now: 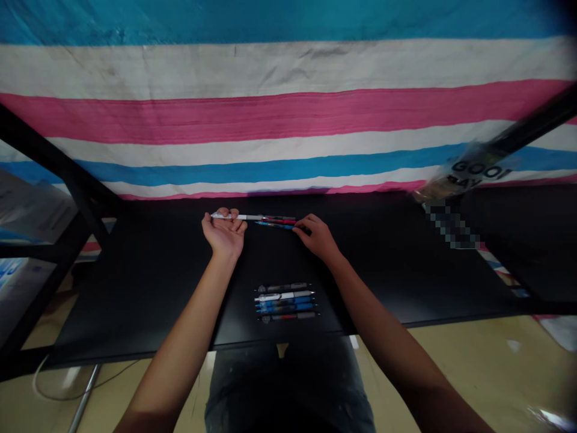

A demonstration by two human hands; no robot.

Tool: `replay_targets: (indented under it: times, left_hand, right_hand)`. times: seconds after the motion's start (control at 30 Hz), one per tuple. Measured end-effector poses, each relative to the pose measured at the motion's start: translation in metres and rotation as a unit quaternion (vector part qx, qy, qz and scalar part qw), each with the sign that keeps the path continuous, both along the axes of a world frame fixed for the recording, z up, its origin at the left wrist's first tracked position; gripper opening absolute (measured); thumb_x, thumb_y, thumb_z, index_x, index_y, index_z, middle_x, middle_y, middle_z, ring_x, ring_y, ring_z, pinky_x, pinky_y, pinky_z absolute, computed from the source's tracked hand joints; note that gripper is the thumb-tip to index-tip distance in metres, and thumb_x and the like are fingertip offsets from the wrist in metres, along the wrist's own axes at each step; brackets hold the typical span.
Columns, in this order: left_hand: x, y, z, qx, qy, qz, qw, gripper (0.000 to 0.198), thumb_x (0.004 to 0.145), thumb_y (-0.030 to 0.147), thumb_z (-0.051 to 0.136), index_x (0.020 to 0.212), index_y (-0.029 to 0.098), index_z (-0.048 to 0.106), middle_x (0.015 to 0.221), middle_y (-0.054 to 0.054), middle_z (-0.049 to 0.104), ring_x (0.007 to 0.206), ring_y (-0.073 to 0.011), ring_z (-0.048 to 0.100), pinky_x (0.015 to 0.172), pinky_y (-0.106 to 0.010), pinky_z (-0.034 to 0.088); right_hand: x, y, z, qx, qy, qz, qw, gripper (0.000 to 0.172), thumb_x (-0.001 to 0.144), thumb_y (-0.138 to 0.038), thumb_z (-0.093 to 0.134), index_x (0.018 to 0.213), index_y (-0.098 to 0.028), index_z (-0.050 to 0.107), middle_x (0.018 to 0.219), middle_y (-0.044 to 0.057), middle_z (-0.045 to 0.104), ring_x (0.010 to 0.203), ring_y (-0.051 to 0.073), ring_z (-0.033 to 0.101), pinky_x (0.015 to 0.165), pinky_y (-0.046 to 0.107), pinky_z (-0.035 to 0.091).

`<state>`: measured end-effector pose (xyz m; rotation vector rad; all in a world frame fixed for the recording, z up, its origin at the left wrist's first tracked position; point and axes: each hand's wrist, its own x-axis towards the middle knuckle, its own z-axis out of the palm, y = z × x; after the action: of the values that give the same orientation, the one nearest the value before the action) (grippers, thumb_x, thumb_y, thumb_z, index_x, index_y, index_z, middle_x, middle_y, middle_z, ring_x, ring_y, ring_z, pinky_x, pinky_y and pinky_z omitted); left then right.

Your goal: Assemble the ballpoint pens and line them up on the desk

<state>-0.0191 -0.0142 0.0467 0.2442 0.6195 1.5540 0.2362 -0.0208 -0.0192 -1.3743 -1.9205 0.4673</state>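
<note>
My left hand [226, 236] is turned palm up at the far middle of the black table, its fingers curled round a white pen [247, 217] that points right. Beside that pen's right end lie a dark pen with a red part [282, 220] and a blue pen [274, 225], close together. My right hand [317, 236], closed in a pinch, is at the right end of the blue pen. Nearer to me several pens lie side by side in a row: a dark grey pen [283, 287], a white pen [283, 296], blue pens [285, 304] and a grey pen with red [288, 316].
Behind the black tabletop [148, 300] hangs a striped sheet [288, 114]. Dark metal frame bars [83, 204] stand on the left. A clear printed bag [464, 171] sits at the back right, near a pixelated object [453, 227]. A cable [58, 397] lies below left.
</note>
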Motion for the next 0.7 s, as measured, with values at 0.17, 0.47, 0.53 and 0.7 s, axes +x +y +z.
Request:
replay_targets:
  times: [0.17, 0.47, 0.53, 0.7]
  left_hand:
    - [0.0011, -0.0005, 0.0001, 0.010, 0.004, -0.003, 1.000, 0.048, 0.103, 0.049, 0.025, 0.069, 0.020, 0.043, 0.064, -0.001, 0.044, 0.043, -0.0087, 0.026, 0.042, -0.023, 0.027]
    - [0.0006, 0.0003, -0.0034, 0.013, -0.020, -0.009, 1.000, 0.053, 0.102, 0.052, 0.018, 0.068, 0.020, 0.042, 0.063, -0.001, 0.045, 0.041, -0.0089, 0.027, 0.041, -0.023, 0.026]
    - [0.0009, 0.0005, -0.0031, 0.007, -0.020, -0.010, 1.000, 0.052, 0.102, 0.050, 0.016, 0.069, 0.020, 0.042, 0.063, -0.001, 0.045, 0.041, -0.0089, 0.027, 0.042, -0.023, 0.026]
    - [0.0023, 0.0006, -0.0018, -0.006, -0.022, -0.009, 1.000, 0.046, 0.103, 0.043, 0.018, 0.069, 0.020, 0.040, 0.063, -0.001, 0.046, 0.041, -0.0091, 0.027, 0.042, -0.023, 0.025]
  right_hand:
    - [-0.0001, 0.0022, -0.0025, -0.001, -0.002, 0.000, 1.000, 0.011, 0.094, -0.029, 0.064, 0.093, -0.022, 0.072, 0.094, 0.008, 0.062, 0.087, 0.023, 0.060, 0.079, 0.038, 0.050]
    - [-0.0022, 0.0021, 0.0032, -0.004, -0.030, -0.008, 1.000, 0.007, 0.093, -0.022, 0.063, 0.087, -0.022, 0.065, 0.091, 0.007, 0.060, 0.088, 0.023, 0.058, 0.080, 0.035, 0.047]
    - [-0.0020, 0.0024, 0.0026, -0.002, -0.030, -0.008, 1.000, 0.004, 0.092, -0.022, 0.065, 0.088, -0.021, 0.065, 0.091, 0.006, 0.060, 0.087, 0.023, 0.058, 0.079, 0.035, 0.047]
    - [-0.0020, 0.0034, -0.0005, 0.004, -0.028, -0.012, 1.000, 0.007, 0.088, -0.022, 0.068, 0.095, -0.021, 0.067, 0.097, 0.007, 0.059, 0.090, 0.024, 0.059, 0.081, 0.037, 0.050]
